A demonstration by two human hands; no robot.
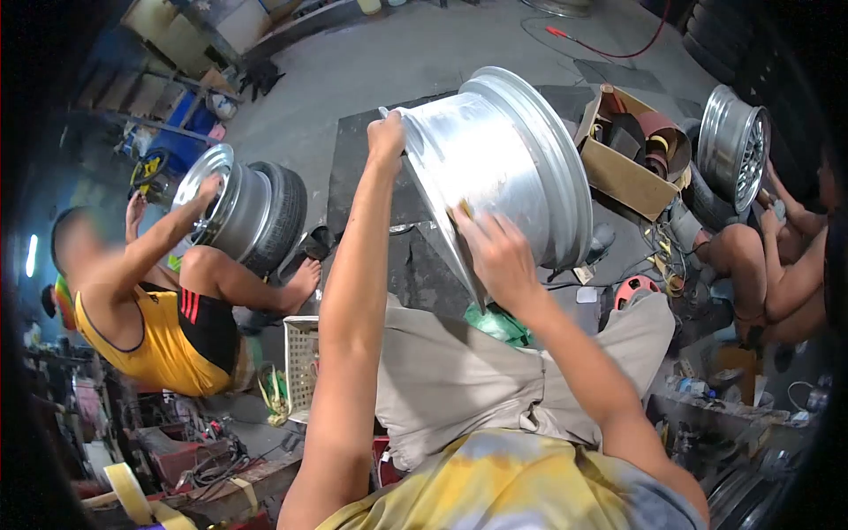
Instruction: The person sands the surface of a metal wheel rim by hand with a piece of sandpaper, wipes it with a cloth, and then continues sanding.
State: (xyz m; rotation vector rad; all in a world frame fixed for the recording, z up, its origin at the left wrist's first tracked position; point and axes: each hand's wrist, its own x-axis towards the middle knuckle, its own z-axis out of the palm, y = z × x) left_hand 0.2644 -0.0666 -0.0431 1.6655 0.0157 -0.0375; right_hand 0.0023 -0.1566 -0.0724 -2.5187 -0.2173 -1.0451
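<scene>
A bare silver wheel rim (pixel 481 141) stands tilted in front of my knees, its shiny barrel turned up toward me. My left hand (pixel 386 137) is closed around the upper left edge of the rim's flange. Against the barrel, near that same flange, my right hand (pixel 502 256) presses a small yellow-brown piece of sandpaper (pixel 461 209) under its fingertips. Most of the piece is hidden by the fingers. A green plastic bag or cloth (pixel 497 325) lies below the rim, between my legs.
A cardboard box (pixel 625 177) of abrasive sheets and rolls is right of the rim. At left, a person in a yellow top (pixel 150 340) handles another rim on a tyre (pixel 281 216). Another person at right sits by a spoked rim (pixel 733 150). A white basket (pixel 300 367) stands by my left leg.
</scene>
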